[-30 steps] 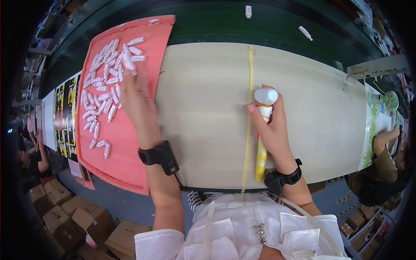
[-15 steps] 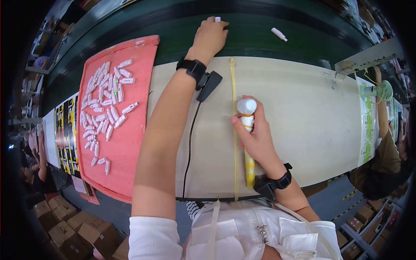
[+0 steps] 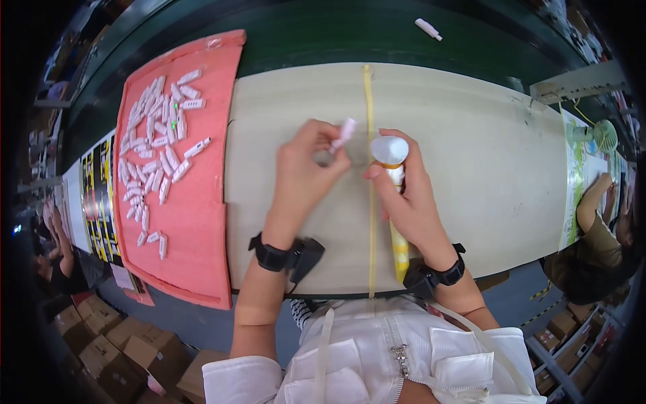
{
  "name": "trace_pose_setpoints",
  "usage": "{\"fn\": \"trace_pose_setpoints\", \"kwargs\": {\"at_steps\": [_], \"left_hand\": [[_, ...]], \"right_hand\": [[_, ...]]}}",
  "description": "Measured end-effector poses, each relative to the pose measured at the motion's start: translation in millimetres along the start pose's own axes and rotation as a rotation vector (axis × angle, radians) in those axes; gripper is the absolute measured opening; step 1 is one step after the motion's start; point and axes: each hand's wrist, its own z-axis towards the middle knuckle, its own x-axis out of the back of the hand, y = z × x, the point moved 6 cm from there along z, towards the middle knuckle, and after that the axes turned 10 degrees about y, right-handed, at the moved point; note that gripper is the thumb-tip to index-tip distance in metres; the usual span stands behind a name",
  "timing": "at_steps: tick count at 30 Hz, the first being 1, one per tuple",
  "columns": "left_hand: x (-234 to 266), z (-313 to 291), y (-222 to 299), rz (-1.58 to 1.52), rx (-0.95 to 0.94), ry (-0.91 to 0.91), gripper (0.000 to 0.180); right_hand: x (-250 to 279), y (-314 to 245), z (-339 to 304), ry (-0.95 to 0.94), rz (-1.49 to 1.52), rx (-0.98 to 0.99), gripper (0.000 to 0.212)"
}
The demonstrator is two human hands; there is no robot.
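Observation:
My left hand (image 3: 306, 172) is raised over the pale work mat, pinching a small pinkish-white device (image 3: 345, 133) between thumb and fingers. To its right, my right hand (image 3: 414, 202) wraps round a white and yellow tube-shaped tool (image 3: 400, 252). The tool's broad white round end faces up, and an orange band circles it just below. Its yellow-patterned shaft extends toward the mat's near edge. The device and the tool's end are close but apart. On the pink foam pad (image 3: 195, 232) at the left lie many similar small white devices (image 3: 165, 161), a couple with green lights.
A single white device (image 3: 428, 29) lies on the green conveyor belt (image 3: 323, 40) beyond the mat (image 3: 484, 168). Yellow tape (image 3: 369, 202) runs down the mat. A small green fan (image 3: 604, 136) stands at right. Cardboard boxes (image 3: 111, 350) sit lower left. Other people work at both sides.
My left hand has drawn back from the conveyor belt toward me, bringing the small device near the tool. My right hand has stayed round the tool, with its white end tipped slightly.

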Motion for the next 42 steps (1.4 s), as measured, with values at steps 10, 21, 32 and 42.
{"fn": "trace_pose_setpoints", "kwargs": {"at_steps": [10, 21, 32, 42], "left_hand": [[8.1, -31.4, 7.5, 0.224, -0.292, 0.034, 0.026], [5.8, -30.8, -5.9, 0.192, -0.256, -0.038, 0.022], [3.0, -37.0, -0.3, -0.294, 0.111, -0.121, 0.02], [-11.3, -42.8, -6.0, -0.57, 0.35, -0.141, 0.02]], "right_hand": [[-14.8, -18.3, -9.8, -0.138, -0.152, -0.057, 0.044], [-28.9, -14.6, -9.8, -0.084, -0.263, 0.199, 0.043], [2.7, -6.9, 1.9, 0.162, -0.041, -0.138, 0.053], [2.2, -11.4, -0.6, 0.165, 0.043, -0.038, 0.055]]}}
